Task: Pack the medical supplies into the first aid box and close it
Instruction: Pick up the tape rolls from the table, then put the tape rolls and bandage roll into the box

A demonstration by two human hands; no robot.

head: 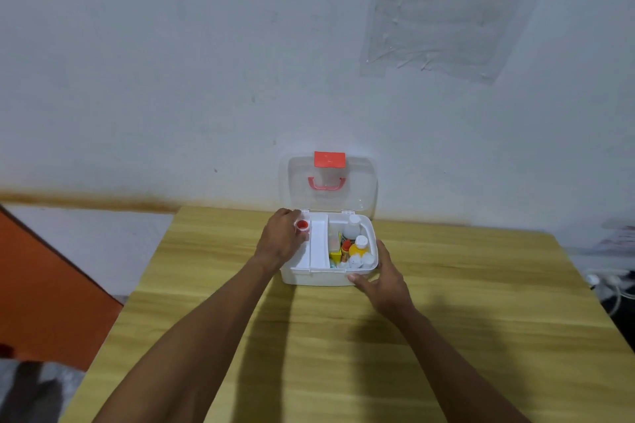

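Note:
The white first aid box (319,277) stands open on the wooden table, its clear lid (357,192) with a red latch and red handle tilted up against the wall. A white inner tray (319,244) fills the box's left half. Several bottles (354,244) and small packets stand in the right half. My left hand (280,239) is over the tray's left side, fingers closed on a small round red-topped item (302,225). My right hand (385,280) holds the box's front right corner.
The wooden table (446,319) reaches to the white wall behind the box. An orange surface (44,285) lies off the table's left edge. White cables (608,285) lie beyond the right edge.

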